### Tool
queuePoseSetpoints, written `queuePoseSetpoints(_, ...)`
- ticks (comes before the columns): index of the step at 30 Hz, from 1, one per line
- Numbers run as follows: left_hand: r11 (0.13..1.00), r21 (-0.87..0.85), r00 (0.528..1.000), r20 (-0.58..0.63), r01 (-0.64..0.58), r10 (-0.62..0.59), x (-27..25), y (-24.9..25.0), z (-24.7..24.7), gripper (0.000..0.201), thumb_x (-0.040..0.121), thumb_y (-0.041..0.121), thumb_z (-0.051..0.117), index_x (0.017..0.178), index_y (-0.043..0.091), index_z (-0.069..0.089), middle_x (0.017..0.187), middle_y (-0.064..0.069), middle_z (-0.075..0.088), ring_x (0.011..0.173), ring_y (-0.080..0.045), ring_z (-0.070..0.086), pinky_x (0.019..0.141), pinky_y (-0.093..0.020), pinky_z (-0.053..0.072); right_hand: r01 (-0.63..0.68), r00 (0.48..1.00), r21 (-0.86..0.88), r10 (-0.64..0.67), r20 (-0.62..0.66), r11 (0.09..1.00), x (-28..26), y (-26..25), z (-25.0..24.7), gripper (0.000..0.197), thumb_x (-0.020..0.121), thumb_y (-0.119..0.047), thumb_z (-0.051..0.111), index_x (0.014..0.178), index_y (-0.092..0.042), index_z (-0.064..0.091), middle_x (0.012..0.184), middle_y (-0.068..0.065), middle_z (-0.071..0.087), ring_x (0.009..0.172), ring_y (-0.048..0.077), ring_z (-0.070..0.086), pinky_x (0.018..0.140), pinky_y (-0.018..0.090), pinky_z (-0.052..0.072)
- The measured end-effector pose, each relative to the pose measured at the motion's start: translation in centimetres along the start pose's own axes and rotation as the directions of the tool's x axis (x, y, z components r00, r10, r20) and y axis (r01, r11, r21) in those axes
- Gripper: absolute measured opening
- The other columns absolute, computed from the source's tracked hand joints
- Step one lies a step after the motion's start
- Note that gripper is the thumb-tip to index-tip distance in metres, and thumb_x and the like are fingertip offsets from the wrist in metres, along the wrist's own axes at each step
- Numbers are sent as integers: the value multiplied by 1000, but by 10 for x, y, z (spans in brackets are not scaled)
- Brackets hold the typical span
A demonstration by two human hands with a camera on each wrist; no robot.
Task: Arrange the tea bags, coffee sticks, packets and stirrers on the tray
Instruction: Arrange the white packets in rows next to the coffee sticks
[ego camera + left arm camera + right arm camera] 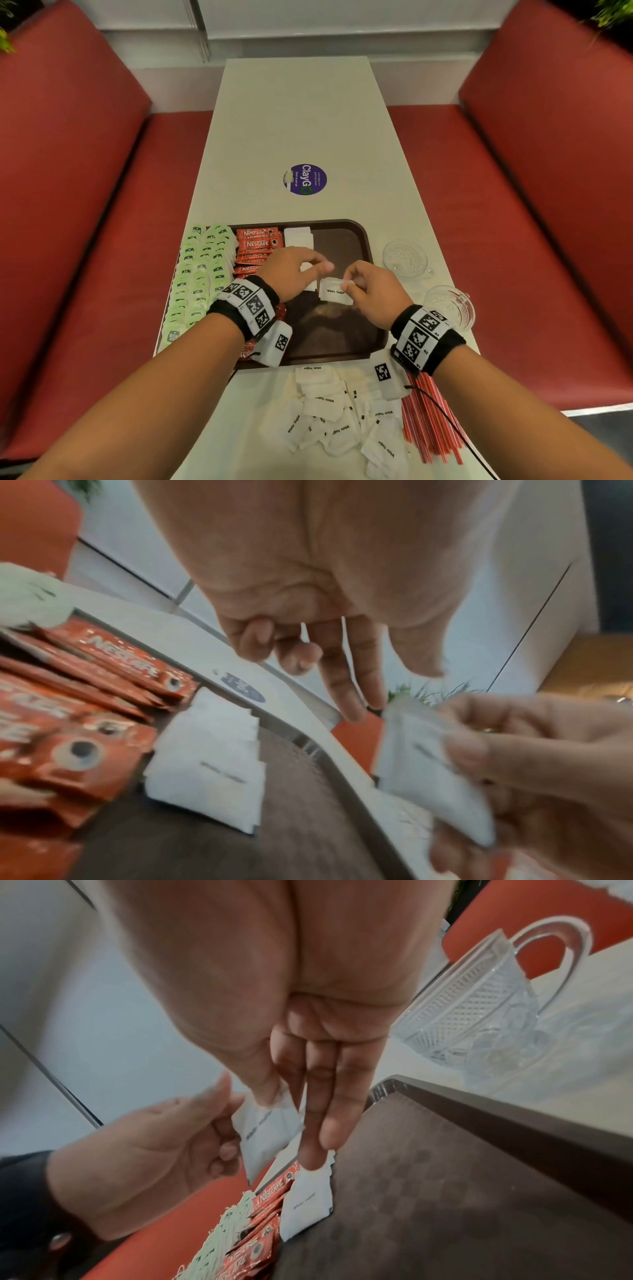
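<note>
Green tea bags (197, 274) and red coffee sticks (255, 245) are filling the dark brown plastic tray (356, 260); right hand (373, 294) is pinching a white paper sugar packet (334, 291), left hand (291, 274) pinching another; loose packets (335, 411) and red stirrers (428, 421) are waiting at six o'clock.

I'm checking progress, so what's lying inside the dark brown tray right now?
In the dark brown tray: red Nescafe coffee sticks, then white sugar packets. The left hand and wrist cover the rows' near part.

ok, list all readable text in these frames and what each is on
"ClayGO": round purple sticker on the table; its small print is too small to read.
"NESCAFE CLASSIC": red coffee sticks on the tray.
"White Sugar": sugar packet pinched in the right hand.
"White Sugar": loose packets near the table edge.
Green tea bags: logo unreadable.
</note>
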State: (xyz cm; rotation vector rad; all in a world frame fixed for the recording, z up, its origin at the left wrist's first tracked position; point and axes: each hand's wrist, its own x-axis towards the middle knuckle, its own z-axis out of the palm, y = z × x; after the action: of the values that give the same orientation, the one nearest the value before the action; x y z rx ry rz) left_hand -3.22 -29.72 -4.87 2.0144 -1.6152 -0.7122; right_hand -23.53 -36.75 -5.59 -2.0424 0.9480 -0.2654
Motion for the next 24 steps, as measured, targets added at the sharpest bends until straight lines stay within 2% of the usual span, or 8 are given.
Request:
queuePoseSetpoints(2,997,-9,993,90,-81,81,-8,9,-1,23,90,47,66,104,31,73,95,18,69,73,12,53,67,-12,37,3,1000,-2,-3,1,1000,-1,-2,0,4,97,-29,61,96,-27,58,74,-7,68,69,9,66,70,30,59)
queuePoseSetpoints(4,995,43,991,103,-88,83,-9,5,1,17,91,40,68,103,30,73,94,16,70,78,6,56,73,-20,41,-9,1000,27,8,13,1000,-2,-4,-1,7,97,-27,62,102,-26,58,83,-7,72,72,6,68,72,28,59)
queuePoseSetpoints(6,998,63,999,34,1,-3,-7,-3,0,16,92,36,67,104,27,73,97,12,70,87,-3,59,81,-27,45,-43,998,84,39,48,996,-5,-3,-3,20,96,-26,64,114,-27,56,95,-8,74,79,4,70,78,24,57)
queuePoseSetpoints(8,985,122,992,-13,125,-125,-4,-11,-4,18,93,35,66,106,23,72,99,7,69,91,-10,59,81,-26,43,-55,995,69,49,88,996,-9,0,-5,29,94,-26,66,121,-28,54,100,-11,73,84,3,70,83,23,55)
queuePoseSetpoints(13,919,274,944,92,283,-318,2,-30,-1,19,88,34,73,103,24,73,101,3,70,93,-15,63,84,-32,54,14,970,-190,33,242,982,-28,8,-12,21,87,-27,75,106,-27,66,94,-13,69,76,-5,57,74,14,44)
queuePoseSetpoints(16,893,353,941,85,278,-327,5,-33,5,20,86,38,72,103,26,71,103,4,68,96,-16,62,84,-33,54,49,937,-285,54,345,957,-42,15,-13,20,84,-32,78,102,-29,69,92,-14,69,79,-3,60,76,17,49)
queuePoseSetpoints(21,875,424,963,19,235,-268,5,-32,11,28,84,44,72,107,29,64,107,4,61,100,-19,59,87,-36,51,79,892,-390,109,438,918,-62,20,-12,31,80,-42,80,108,-31,72,101,-14,70,89,0,63,84,22,53)
queuePoseSetpoints(24,874,471,973,120,118,-196,2,-27,15,26,83,43,74,105,31,68,108,5,60,99,-18,58,88,-35,51,79,882,-412,130,454,908,-70,20,-10,36,79,-45,80,111,-31,72,109,-14,70,93,1,61,84,19,49)
